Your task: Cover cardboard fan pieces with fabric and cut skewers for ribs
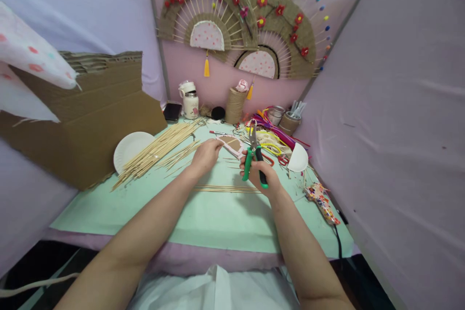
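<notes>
My right hand [266, 177] is wrapped round green-and-black-handled pruning shears [248, 164], which stand upright with their metal jaws pointing away from me and the handles spread. My left hand [206, 157] is closed in a pinch at the left side of a small half-round cardboard piece [232, 143] with a pink-and-white edge. What those fingertips hold is too small to make out; a thin pale strip shows on the cardboard beside them. Several long bamboo sticks [225, 188] lie across the table between my forearms, and shorter bits of stick lie near the shears.
A big bundle of bamboo sticks [160, 147] rests partly on a white paper plate [127, 149]. To the right are a half plate [298, 158], a flower-patterned glue gun [322, 201] with a cord, and coloured pipe cleaners [271, 147]. A twine-wrapped container [235, 106] stands behind.
</notes>
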Motion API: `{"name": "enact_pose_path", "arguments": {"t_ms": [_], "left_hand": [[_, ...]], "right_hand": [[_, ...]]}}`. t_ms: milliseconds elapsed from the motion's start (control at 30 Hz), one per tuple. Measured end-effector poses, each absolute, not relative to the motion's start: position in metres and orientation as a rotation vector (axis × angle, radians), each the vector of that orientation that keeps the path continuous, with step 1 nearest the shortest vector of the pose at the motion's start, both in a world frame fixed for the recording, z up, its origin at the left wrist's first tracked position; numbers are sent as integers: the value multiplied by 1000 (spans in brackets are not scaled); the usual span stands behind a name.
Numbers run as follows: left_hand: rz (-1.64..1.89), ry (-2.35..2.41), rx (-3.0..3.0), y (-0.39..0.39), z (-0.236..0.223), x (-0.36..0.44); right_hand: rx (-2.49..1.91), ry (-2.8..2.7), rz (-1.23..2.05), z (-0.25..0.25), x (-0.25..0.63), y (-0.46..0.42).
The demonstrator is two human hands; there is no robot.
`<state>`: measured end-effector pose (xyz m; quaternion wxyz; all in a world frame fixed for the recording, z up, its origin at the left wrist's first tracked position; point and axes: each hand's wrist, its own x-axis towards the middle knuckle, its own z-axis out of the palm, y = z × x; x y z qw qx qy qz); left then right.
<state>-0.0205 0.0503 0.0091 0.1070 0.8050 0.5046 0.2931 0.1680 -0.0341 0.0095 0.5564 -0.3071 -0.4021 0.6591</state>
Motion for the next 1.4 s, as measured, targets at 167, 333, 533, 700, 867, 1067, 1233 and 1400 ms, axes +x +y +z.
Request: {"name": "enact_pose_path", "arguments": {"t_ms": [167, 333, 533, 700, 867, 1067, 1233, 1400], "left_hand": [[1106, 1469, 2181, 58, 12, -31], [1197, 1328, 2089, 49, 20, -25], [1126, 1263, 2070, 42, 28, -22], [1022, 1261, 2081, 40, 28, -22], [929, 1282, 2150, 40, 27, -21], [874, 1300, 2227, 40, 25, -21], [839, 1310, 2279, 41, 24, -21], [803, 1328, 2319, 39, 25, -20]], "right_hand": [[-988, -1000, 1610, 5, 164, -36], [-1085, -1053, 1647, 5, 162, -38], [-1118, -1129, 1624, 2, 162, -38], [-1169, -1186, 1610, 2, 160, -39], [-1165, -1204, 1597, 3, 159, -40], [-1174, -1204, 1598, 2, 159, -41], [-1174, -1201, 1604, 2, 158, -41], [-1155, -1200, 1634, -1, 158, -41]]}}
